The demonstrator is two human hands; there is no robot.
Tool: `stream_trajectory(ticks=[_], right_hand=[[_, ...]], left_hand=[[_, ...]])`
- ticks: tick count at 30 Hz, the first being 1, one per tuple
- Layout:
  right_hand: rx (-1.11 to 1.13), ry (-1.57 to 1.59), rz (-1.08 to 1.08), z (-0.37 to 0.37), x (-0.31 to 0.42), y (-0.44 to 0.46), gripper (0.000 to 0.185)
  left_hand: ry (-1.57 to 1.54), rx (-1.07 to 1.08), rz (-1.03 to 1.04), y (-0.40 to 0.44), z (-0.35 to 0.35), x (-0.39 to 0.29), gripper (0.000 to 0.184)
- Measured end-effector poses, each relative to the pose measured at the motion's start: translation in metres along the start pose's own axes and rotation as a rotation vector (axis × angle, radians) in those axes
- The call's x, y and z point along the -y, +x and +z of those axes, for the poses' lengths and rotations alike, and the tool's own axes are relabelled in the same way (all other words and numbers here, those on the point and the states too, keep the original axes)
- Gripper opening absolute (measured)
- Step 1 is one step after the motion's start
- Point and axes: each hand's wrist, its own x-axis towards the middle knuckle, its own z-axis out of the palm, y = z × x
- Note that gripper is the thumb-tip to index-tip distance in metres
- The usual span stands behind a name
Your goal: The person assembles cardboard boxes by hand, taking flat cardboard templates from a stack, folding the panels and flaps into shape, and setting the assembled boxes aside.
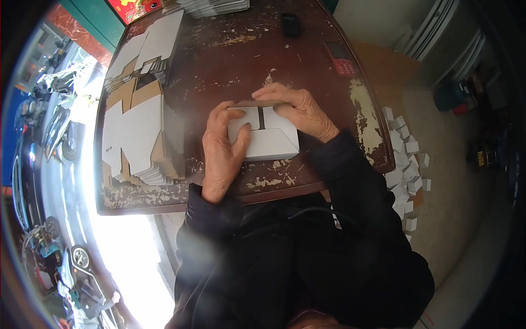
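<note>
1. In the head view, a white box [271, 143] is sitting near the close edge of the worn brown table [219, 60], directly in front of the person, with a narrow dark gap running between flaps on its top.
2. The left hand [222, 140] is clamping the box's left end; its fingers are curling around the far corner and its thumb is resting on the top.
3. The right hand [301, 112] is bending over the far right corner, its thumb touching the top and its other fingers reaching along the far edge; I cannot tell whether they are closing on the card.
4. Left of the hands, flattened cartons [134, 131] are lying in stacks, showing white faces and brown inner parts.
5. Beyond the box, a black device [290, 24] is lying near the table's far side, and a red handset [341, 58] is lying by the right edge.
6. Down on the floor at the right, small white boxes [406, 174] are lying heaped together.
</note>
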Motion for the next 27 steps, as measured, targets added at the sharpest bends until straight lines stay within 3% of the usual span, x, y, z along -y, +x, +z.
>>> stream_trajectory(ticks=[2, 7, 11, 13, 18, 22, 27], right_hand=[[0.024, 0.013, -0.031, -0.002, 0.0, -0.001, 0.051], [0.182, -0.093, 0.135, -0.01, 0.015, -0.006, 0.051], [0.249, -0.472, 0.081, -0.01, 0.033, -0.01, 0.05], [0.299, -0.495, 0.119, -0.013, 0.036, -0.01, 0.058], [0.261, -0.57, 0.104, -0.006, 0.039, -0.011, 0.054], [0.24, -0.565, 0.132, 0.002, 0.046, -0.012, 0.048], [0.262, -0.498, 0.206, 0.003, 0.05, -0.007, 0.049]], left_hand=[[-0.041, -0.021, -0.03, 0.0, 0.0, -0.003, 0.034], [-0.166, -0.013, -0.103, 0.0, 0.0, -0.008, 0.034], [-0.062, 0.025, 0.059, 0.001, -0.001, 0.007, 0.033], [-0.179, 0.073, 0.028, 0.001, -0.004, 0.008, 0.035], [-0.356, 0.209, -0.105, 0.004, -0.014, 0.009, 0.034], [-0.256, 0.252, -0.025, 0.012, -0.014, 0.011, 0.033], [-0.215, 0.369, -0.168, 0.025, -0.021, 0.005, 0.034]])
